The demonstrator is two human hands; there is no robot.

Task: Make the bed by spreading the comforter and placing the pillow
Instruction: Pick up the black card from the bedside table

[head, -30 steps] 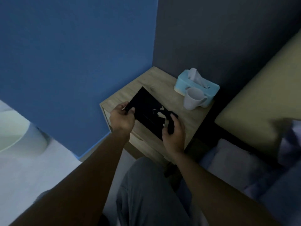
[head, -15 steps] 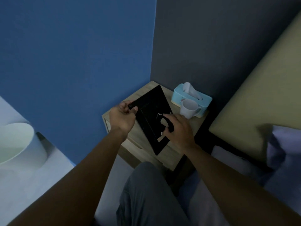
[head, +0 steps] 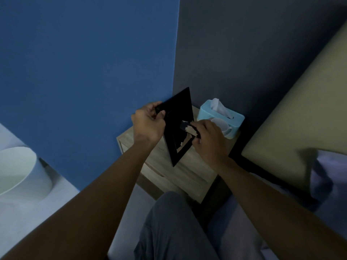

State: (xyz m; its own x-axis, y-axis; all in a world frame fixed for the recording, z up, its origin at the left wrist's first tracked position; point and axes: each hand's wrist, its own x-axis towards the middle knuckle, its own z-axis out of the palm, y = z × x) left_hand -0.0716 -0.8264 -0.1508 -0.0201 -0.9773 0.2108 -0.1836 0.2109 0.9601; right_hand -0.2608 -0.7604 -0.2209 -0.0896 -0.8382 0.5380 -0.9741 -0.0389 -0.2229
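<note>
1. Grips frame at its upper corner with left hand, fingers curled round the edge; pinches a pale piece at its right side with right hand fingertips.
2. Holds it tilted on one point over nightstand; risks a drop onto the wood if either pinch loosens.
3. Works just beside mug and tissue box; could tip the mug with a knuckle.
4. Could tear the pale piece by pulling; cannot tell whether stand or backing.
5. Touches neither pillow, at the right by headboard, nor what looks like comforter, lower right; risks stalling the bed-making.
</note>
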